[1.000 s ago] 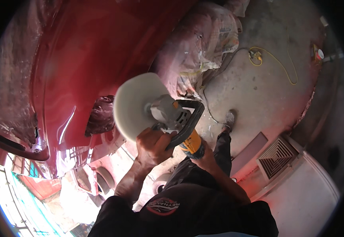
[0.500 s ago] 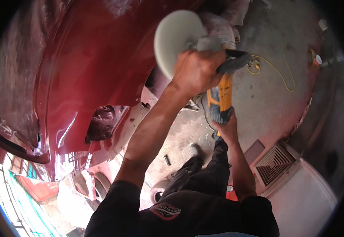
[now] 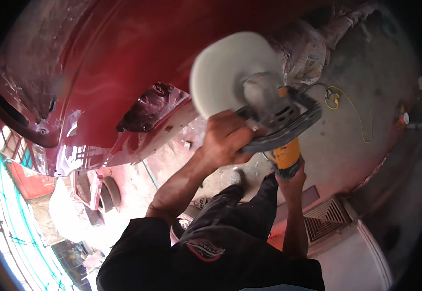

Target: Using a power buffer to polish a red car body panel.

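A yellow and black rotary polisher (image 3: 287,154) is held in front of me by both hands. My left hand (image 3: 224,139) is closed around its black loop handle. Lower down, my right hand (image 3: 292,179) wraps the rear of the yellow body. The round white pad (image 3: 220,65) is blurred, and its face is turned toward the glossy red car body panel (image 3: 133,58). Whether pad and panel touch, I cannot tell. In the panel's lower part is a dark opening (image 3: 150,109), shaped like a lamp recess.
Crumpled masking sheet (image 3: 308,56) hangs beside the panel. A yellow cord (image 3: 354,104) curls over the concrete floor at right. Near my right arm stands a pale cabinet with a square vent grille (image 3: 326,217). A tire (image 3: 110,193) lies at lower left.
The polisher has come lower and slightly right, and its pad shows more broadly. Both hands have moved down with it, still gripping. The view has shifted, so the panel's recess appears higher and farther right.
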Demonstrator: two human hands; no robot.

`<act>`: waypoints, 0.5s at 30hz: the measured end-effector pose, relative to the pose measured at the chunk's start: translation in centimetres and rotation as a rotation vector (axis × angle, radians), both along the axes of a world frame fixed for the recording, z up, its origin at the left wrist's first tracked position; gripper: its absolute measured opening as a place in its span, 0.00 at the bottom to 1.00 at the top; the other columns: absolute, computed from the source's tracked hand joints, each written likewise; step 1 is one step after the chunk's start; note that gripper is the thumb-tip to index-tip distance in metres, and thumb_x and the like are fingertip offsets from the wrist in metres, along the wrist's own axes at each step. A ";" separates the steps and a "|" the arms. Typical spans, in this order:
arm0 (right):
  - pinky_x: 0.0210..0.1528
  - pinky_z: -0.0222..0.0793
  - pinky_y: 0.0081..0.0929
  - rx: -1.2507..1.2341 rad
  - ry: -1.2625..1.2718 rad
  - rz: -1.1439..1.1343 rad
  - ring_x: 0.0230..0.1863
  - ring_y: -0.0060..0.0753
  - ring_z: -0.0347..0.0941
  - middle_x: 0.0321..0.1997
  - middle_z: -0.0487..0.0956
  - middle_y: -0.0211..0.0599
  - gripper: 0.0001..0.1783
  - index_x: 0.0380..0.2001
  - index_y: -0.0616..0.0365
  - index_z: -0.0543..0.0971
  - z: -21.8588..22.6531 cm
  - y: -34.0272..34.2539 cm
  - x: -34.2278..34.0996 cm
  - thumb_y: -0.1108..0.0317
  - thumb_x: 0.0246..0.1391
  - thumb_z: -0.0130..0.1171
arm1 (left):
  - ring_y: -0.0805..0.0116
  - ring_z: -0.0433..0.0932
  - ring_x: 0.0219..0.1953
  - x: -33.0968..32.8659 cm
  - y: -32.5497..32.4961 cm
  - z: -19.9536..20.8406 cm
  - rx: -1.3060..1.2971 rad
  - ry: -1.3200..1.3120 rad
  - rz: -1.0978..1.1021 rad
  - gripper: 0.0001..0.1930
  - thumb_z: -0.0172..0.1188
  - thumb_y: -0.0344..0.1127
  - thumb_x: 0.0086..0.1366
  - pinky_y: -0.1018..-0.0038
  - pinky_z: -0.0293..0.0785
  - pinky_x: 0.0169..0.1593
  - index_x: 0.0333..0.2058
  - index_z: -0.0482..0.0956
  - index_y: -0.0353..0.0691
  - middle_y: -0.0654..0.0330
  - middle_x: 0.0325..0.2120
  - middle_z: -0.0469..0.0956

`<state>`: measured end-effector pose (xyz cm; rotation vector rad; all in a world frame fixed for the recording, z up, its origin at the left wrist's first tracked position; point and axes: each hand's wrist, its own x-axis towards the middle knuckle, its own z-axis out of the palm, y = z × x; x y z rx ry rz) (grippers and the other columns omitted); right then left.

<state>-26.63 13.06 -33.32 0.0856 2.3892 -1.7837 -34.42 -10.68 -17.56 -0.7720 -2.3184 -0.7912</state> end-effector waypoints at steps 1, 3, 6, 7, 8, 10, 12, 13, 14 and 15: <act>0.54 0.75 0.38 0.067 0.058 0.014 0.54 0.47 0.81 0.51 0.82 0.52 0.47 0.65 0.61 0.65 -0.1 0.1 0.9 0.70 0.42 0.76 | 0.63 0.65 0.13 1.5 -0.7 -0.1 0.005 0.000 0.015 0.17 0.74 0.29 0.51 0.67 0.57 0.18 0.19 0.68 0.41 0.62 0.12 0.65; 0.54 0.76 0.39 0.080 0.026 0.064 0.53 0.48 0.81 0.50 0.82 0.52 0.47 0.65 0.61 0.65 0.7 -0.6 1.7 0.71 0.40 0.76 | 0.63 0.67 0.15 4.5 -2.1 -0.4 0.023 -0.026 0.084 0.13 0.73 0.29 0.49 0.66 0.60 0.19 0.19 0.73 0.38 0.62 0.15 0.66; 0.52 0.77 0.40 0.071 0.043 0.134 0.52 0.51 0.81 0.49 0.82 0.54 0.49 0.66 0.59 0.65 -0.3 0.0 2.9 0.70 0.39 0.77 | 0.63 0.68 0.15 7.4 -3.0 -0.1 0.005 -0.029 0.146 0.13 0.74 0.27 0.49 0.67 0.61 0.19 0.20 0.74 0.38 0.62 0.15 0.67; 0.52 0.77 0.39 0.103 0.019 0.179 0.52 0.51 0.81 0.48 0.82 0.53 0.49 0.66 0.59 0.65 -0.5 0.0 3.1 0.70 0.39 0.77 | 0.63 0.68 0.15 8.3 -3.0 0.0 0.005 -0.033 0.155 0.13 0.74 0.27 0.49 0.67 0.61 0.19 0.20 0.74 0.38 0.62 0.15 0.67; 0.52 0.77 0.39 0.133 -0.003 0.226 0.53 0.50 0.81 0.48 0.83 0.53 0.49 0.66 0.59 0.65 -0.6 -0.1 3.1 0.70 0.39 0.78 | 0.63 0.69 0.15 8.5 -2.9 0.0 0.003 -0.033 0.167 0.13 0.74 0.27 0.49 0.67 0.62 0.20 0.20 0.74 0.38 0.62 0.14 0.67; 0.53 0.77 0.37 0.102 -0.013 0.222 0.53 0.50 0.81 0.48 0.83 0.53 0.49 0.66 0.60 0.64 -0.5 0.2 2.7 0.70 0.40 0.78 | 0.63 0.68 0.15 7.9 -2.3 0.0 0.007 -0.034 0.154 0.14 0.74 0.26 0.49 0.68 0.62 0.19 0.20 0.73 0.38 0.62 0.14 0.67; 0.53 0.77 0.37 0.060 -0.081 0.202 0.53 0.50 0.81 0.49 0.82 0.53 0.50 0.66 0.60 0.64 -0.5 0.8 1.9 0.71 0.39 0.78 | 0.64 0.68 0.14 6.3 -1.5 0.0 0.008 -0.036 0.147 0.14 0.74 0.26 0.50 0.68 0.62 0.19 0.20 0.73 0.38 0.62 0.13 0.67; 0.53 0.77 0.37 0.061 -0.076 0.197 0.53 0.50 0.81 0.49 0.82 0.53 0.50 0.66 0.60 0.64 -0.4 1.0 1.1 0.71 0.39 0.78 | 0.64 0.68 0.14 5.2 -1.1 0.0 -0.007 -0.044 0.124 0.14 0.73 0.26 0.50 0.68 0.62 0.19 0.19 0.73 0.38 0.62 0.13 0.66; 0.52 0.77 0.39 0.064 0.016 0.161 0.52 0.52 0.81 0.49 0.82 0.55 0.51 0.67 0.59 0.64 -0.4 1.3 0.3 0.70 0.38 0.78 | 0.64 0.67 0.14 4.0 -0.6 0.1 -0.020 -0.053 0.105 0.15 0.73 0.26 0.50 0.69 0.62 0.19 0.19 0.72 0.39 0.62 0.13 0.66; 0.50 0.78 0.41 0.065 0.106 0.127 0.50 0.53 0.82 0.49 0.81 0.56 0.51 0.67 0.58 0.64 -0.5 1.6 -0.6 0.69 0.38 0.78 | 0.65 0.67 0.13 2.3 0.1 0.1 -0.043 -0.002 0.091 0.16 0.73 0.26 0.51 0.69 0.62 0.19 0.17 0.70 0.40 0.63 0.13 0.66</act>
